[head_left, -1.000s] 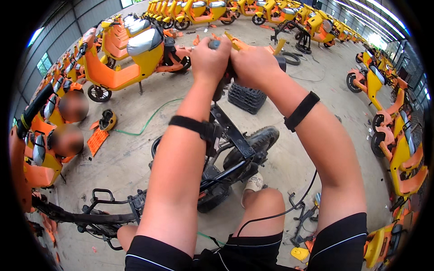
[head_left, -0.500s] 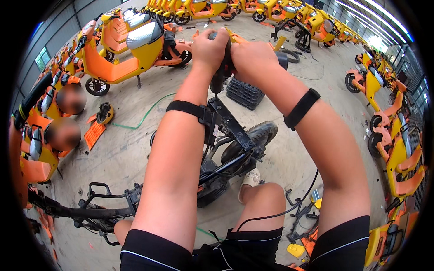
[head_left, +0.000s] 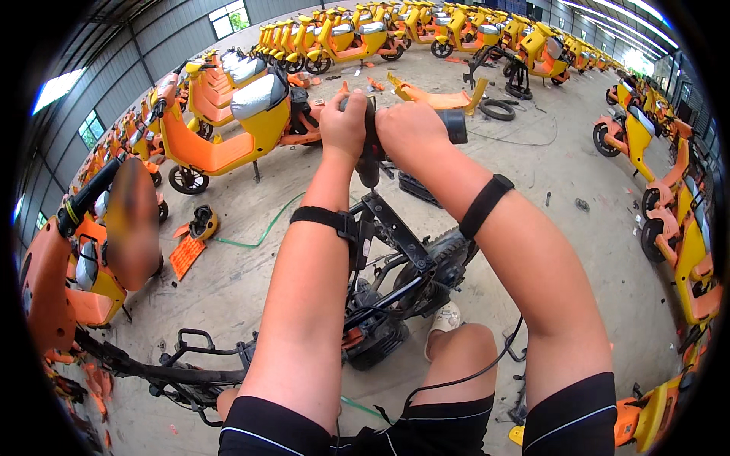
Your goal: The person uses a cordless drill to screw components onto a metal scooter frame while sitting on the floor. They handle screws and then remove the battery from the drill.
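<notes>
Both my hands grip a black power drill (head_left: 369, 166), held upright with its nose pointing down. My left hand (head_left: 344, 128) is wrapped over the top of its body. My right hand (head_left: 413, 135) is closed round the handle, whose thick black end (head_left: 455, 126) sticks out to the right. The drill's nose meets the far end of a flat black metal bracket (head_left: 401, 234) on a stripped scooter frame (head_left: 380, 308); the exact contact point is too small to make out. The frame's treaded wheel (head_left: 449, 258) is partly hidden behind my right forearm.
A yellow and orange scooter (head_left: 228, 144) stands at the left, with rows of others behind and along the right. On the floor lie a yellow helmet (head_left: 203, 223), an orange panel (head_left: 186, 257), a loose tyre (head_left: 497, 110) and a yellow-orange body panel (head_left: 437, 99). A black cable (head_left: 468, 374) crosses my leg.
The view has tilted up, so the scooters and frame sit lower and more of the far wall shows. Both hands keep their grip on the drill, which stays at the bracket's end.
</notes>
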